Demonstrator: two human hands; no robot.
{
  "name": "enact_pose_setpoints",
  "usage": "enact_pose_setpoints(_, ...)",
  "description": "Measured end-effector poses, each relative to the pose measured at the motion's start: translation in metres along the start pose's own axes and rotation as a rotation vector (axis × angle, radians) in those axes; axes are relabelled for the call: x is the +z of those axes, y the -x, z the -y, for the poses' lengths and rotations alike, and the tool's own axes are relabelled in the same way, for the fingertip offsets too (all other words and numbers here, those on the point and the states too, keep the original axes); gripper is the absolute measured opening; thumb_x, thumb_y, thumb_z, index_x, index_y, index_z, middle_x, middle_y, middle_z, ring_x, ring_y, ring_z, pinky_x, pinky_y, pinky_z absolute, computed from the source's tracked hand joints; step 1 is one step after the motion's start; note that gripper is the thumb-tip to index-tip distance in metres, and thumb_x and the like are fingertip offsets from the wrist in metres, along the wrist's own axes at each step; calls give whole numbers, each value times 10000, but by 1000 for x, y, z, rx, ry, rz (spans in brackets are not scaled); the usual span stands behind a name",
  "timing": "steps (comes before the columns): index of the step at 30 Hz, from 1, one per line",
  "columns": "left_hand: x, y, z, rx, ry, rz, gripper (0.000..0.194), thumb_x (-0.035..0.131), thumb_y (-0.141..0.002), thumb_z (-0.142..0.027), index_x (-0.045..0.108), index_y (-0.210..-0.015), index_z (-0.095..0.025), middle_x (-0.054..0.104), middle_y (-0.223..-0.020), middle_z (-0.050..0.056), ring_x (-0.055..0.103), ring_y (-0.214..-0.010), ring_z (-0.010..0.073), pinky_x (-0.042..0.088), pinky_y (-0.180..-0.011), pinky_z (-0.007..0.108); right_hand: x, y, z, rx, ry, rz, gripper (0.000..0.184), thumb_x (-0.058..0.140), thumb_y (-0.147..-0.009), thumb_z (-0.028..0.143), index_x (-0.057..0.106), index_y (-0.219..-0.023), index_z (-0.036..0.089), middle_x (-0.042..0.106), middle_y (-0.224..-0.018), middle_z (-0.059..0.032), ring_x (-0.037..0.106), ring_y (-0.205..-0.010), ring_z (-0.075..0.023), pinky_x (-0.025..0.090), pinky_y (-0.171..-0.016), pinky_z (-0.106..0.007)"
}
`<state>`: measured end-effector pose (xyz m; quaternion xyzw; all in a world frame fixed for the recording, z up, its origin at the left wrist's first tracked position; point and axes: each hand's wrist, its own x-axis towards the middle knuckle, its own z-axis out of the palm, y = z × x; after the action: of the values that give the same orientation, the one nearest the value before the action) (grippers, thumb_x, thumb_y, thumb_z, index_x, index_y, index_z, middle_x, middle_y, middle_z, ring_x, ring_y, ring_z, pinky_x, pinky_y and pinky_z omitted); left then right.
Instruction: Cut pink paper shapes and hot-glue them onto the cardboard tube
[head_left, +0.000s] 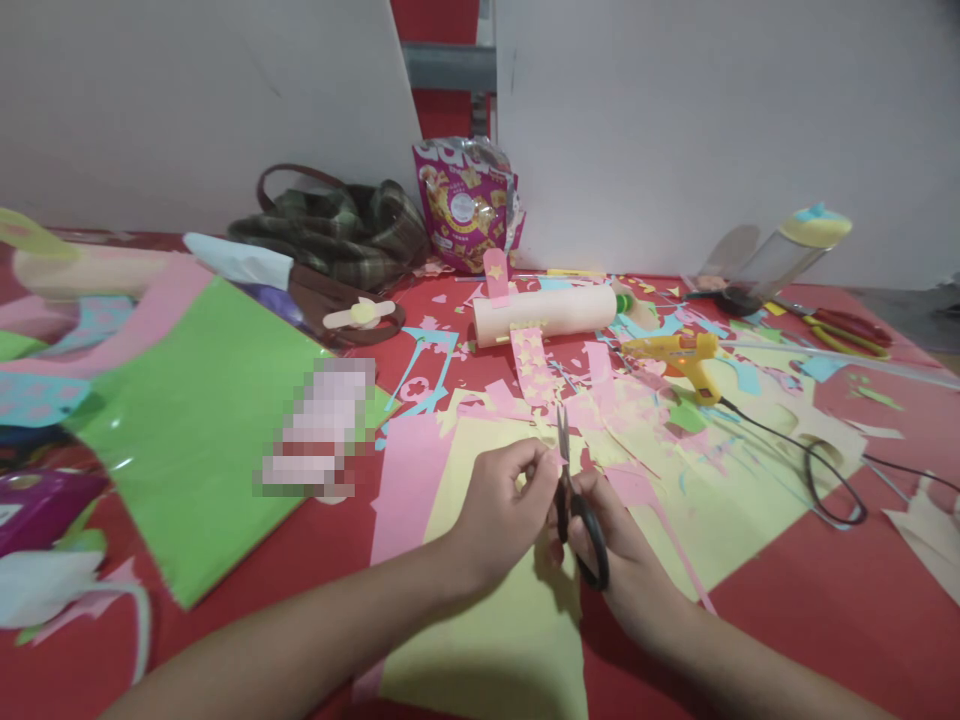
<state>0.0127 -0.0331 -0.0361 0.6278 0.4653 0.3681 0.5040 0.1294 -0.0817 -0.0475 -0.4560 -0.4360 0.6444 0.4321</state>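
The black-handled scissors (576,500) stand blades-up in the right hand (622,560), gripped through the loops. Just beside them the left hand (499,515) pinches a small paper scrap, over yellow paper (495,620) on the red bench (825,600). A glue gun (686,360) lies beyond the right hand.

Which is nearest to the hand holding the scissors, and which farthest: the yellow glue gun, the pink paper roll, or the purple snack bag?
From the right hand:
1. Yellow glue gun, up and right.
2. Pink paper roll, beyond, mid-table.
3. Purple snack bag, against the back wall.

Glue gun (686,358), snack bag (466,205), plaid bag (337,232)
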Motion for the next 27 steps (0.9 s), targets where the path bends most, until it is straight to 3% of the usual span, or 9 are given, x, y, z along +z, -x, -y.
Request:
enact_pose_setpoints(3, 0, -1, 0, -35, 33, 35, 281, 387, -803, -257, 377, -540, -159, 394, -475, -59, 385, -448, 57, 312, -454, 160, -2, -5, 0, -43, -71, -83, 318, 530, -710, 484, 335, -717, 233, 436, -625, 52, 422, -539, -102, 366, -509, -242)
enact_pose_setpoints(11, 1, -3, 3, -36, -61, 133, 270, 388, -792, -305, 415, -567, -157, 386, -514, -43, 372, -491, 80, 301, -472, 190, -19, -16, -1, -148, -85, -359, 237, 640, -666, 196, 419, -744, 231, 504, -735, 40, 472, -629, -105, 369, -546, -216)
enact_pose_setpoints(22, 0, 3, 8, -48, -84, 203, 240, 404, -777, -293, 401, -578, -158, 348, -524, -52, 345, -499, 77, 273, -474, 189, -18, -17, 2, -155, -32, -333, 284, 655, -643, 142, 402, -743, 224, 508, -718, 53, 478, -572, -76, 371, -506, -182)
enact_pose_setpoints(27, -1, 6, 9, -39, -90, 238, 246, 357, -799, -278, 456, -616, -149, 424, -554, -30, 382, -509, 83, 292, -477, 194, -16, -16, 4, -147, -7, -308, 292, 648, -650, 167, 376, -739, 230, 496, -702, 49, 481, -568, -88, 373, -483, -193)
